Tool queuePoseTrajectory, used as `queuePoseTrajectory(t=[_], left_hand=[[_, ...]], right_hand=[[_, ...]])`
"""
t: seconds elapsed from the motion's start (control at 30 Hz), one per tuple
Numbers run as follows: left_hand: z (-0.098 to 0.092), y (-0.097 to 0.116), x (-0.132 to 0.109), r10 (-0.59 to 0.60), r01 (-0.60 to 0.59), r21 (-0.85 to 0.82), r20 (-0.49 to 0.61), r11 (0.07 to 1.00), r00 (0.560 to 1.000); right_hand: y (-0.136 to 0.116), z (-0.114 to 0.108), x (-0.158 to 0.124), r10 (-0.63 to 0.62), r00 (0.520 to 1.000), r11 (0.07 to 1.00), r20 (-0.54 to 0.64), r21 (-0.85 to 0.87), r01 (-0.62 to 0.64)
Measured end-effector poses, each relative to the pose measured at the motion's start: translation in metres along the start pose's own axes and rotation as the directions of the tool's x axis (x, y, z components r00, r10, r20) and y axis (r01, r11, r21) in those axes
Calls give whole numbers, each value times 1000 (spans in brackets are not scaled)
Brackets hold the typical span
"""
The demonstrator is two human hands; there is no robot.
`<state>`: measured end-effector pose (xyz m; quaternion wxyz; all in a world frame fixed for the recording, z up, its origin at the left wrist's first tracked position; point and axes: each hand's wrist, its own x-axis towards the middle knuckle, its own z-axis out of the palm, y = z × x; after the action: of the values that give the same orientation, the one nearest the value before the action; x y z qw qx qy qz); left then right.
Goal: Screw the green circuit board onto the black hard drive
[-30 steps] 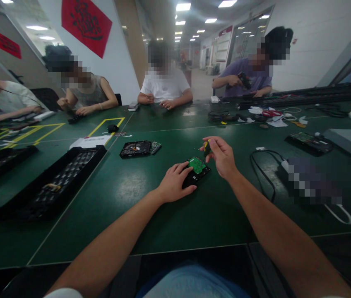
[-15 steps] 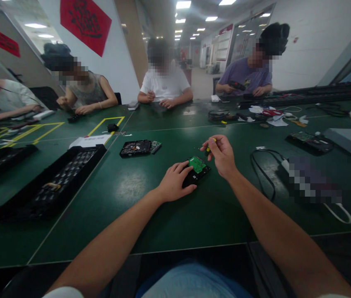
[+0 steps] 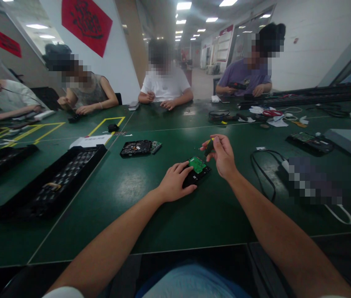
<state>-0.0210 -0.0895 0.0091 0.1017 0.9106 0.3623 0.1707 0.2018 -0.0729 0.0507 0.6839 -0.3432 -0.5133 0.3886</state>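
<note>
A black hard drive with a green circuit board on its upper face lies on the table in front of me. My left hand holds it down from the left, fingers spread over its edge and thumb along the near side. In my right hand is a screwdriver with a yellow and dark handle, pinched between thumb and fingers. It points down at the board's right edge; its tip is too small to make out clearly.
Left of me are another opened drive, a small circuit board and a long black tray. On the right lie a cable, a further drive and a grey box. Several people sit across the green table.
The screwdriver handle has turned a little in my right hand and stands more upright, with more of it showing. My left hand and the hard drive have stayed put.
</note>
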Motion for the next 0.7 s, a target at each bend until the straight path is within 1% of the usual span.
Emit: queuePoseTrajectory(t=[0.07,0.37,0.6,0.7], left_hand=[[0,0,0,2,-2,5,1,1000,1000],[0,0,0,0,0,9,-4,1000,1000],[0,0,0,-10,10,-4,0,1000,1000],[0,-1,0,-6,6,-11,1,1000,1000]], right_hand=[[0,1,1,-9,1000,1000,-10,-24,8],[-1,-1,1,-28,998,993,50,-115,34],[0,-1,1,5,1000,1000,22,-29,-4],[-1,-1,1,14,1000,1000,24,-26,-14]])
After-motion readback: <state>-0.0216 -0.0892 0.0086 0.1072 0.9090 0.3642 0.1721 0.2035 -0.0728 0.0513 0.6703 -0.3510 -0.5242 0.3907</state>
